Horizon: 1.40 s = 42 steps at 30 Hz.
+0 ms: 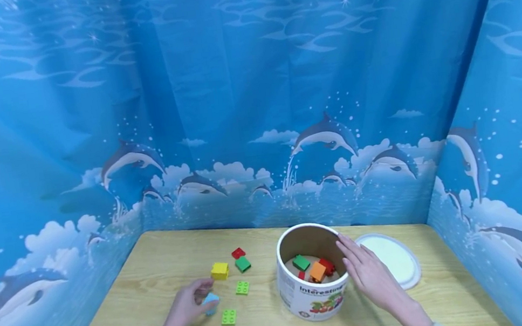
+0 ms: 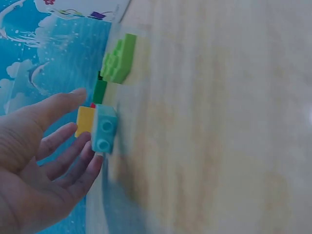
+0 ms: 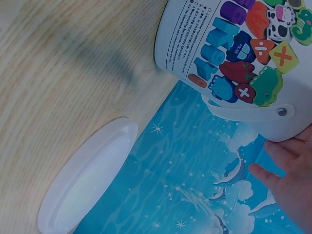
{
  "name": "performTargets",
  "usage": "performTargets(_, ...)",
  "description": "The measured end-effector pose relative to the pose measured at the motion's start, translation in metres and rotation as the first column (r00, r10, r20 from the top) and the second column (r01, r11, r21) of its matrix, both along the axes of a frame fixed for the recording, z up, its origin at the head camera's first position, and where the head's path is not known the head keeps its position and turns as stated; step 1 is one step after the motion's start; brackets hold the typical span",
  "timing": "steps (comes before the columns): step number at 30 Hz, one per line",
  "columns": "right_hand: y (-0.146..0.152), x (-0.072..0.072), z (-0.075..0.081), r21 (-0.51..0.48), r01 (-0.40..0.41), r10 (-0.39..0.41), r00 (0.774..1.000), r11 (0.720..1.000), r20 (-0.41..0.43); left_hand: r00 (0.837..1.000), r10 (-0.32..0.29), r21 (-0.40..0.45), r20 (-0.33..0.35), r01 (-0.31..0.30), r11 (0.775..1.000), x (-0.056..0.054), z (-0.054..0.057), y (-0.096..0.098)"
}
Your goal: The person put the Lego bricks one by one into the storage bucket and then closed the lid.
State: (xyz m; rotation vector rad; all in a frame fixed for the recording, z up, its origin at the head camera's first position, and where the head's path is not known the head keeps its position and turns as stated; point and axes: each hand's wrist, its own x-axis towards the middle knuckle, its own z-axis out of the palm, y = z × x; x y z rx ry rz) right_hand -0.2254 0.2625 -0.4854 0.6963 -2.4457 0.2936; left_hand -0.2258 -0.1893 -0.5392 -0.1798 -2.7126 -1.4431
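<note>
On the left of the table, my left hand (image 1: pixel 189 306) is beside a light blue brick (image 1: pixel 211 304), thumb and fingers spread apart. In the left wrist view the fingertips come right up to the light blue brick (image 2: pixel 104 129), and the thumb stands away from it. My right hand (image 1: pixel 371 274) rests its straight fingers on the right side of a white bucket (image 1: pixel 288 286), near the rim. Inside the bucket lie a green brick (image 1: pixel 301 262), an orange brick (image 1: pixel 317 272) and red pieces (image 1: pixel 327 267).
Around the left hand lie a yellow brick (image 1: pixel 219 271), a dark green brick (image 1: pixel 242 264), a red brick (image 1: pixel 238 253) and two lime green bricks (image 1: pixel 242 287). A white lid (image 1: pixel 392 260) lies right of the bucket. A blue dolphin-print curtain (image 1: pixel 234 106) encloses the table.
</note>
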Motion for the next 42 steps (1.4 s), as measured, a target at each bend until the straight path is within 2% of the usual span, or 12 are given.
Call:
performTargets(3, 0.001, 0.0, 0.0, 0.003, -0.001, 0.001, 1.0, 1.0, -0.002, 0.998, 0.036, -0.039, 0.05, -0.034, 0.999, 0.003, -0.004, -0.002)
performTargets(7, 0.001, -0.001, -0.001, 0.001, -0.008, 0.008, 1.0, 1.0, -0.016, 0.995, 0.059, -0.057, 0.079, -0.055, 0.997, 0.006, -0.006, -0.002)
performTargets(17, 0.001, -0.001, -0.003, -0.004, -0.006, 0.006, 1.0, 1.0, -0.009, 0.995, 0.092, -0.102, 0.035, -0.088, 0.991, 0.007, -0.007, 0.002)
performTargets(21, 0.001, -0.001, -0.003, -0.004, -0.009, 0.009, 1.0, 1.0, -0.018, 0.996, 0.087, -0.08, 0.015, -0.086, 0.993, 0.004, -0.003, 0.002)
performTargets(28, 0.001, -0.002, -0.004, 0.002, -0.013, 0.013, 0.999, 1.0, -0.036, 0.998, 0.017, -0.041, -0.058, -0.019, 0.999, -0.004, 0.019, 0.003)
performTargets(36, 0.002, -0.002, -0.004, -0.002, -0.013, 0.012, 1.0, 1.0, -0.026, 0.995, -0.042, -0.037, -0.091, 0.039, 0.999, -0.018, 0.047, 0.011)
performTargets(42, 0.001, -0.002, -0.003, -0.003, -0.016, 0.016, 0.999, 1.0, -0.03, 0.994, -0.059, -0.064, -0.096, 0.053, 0.997, -0.025, 0.069, 0.022)
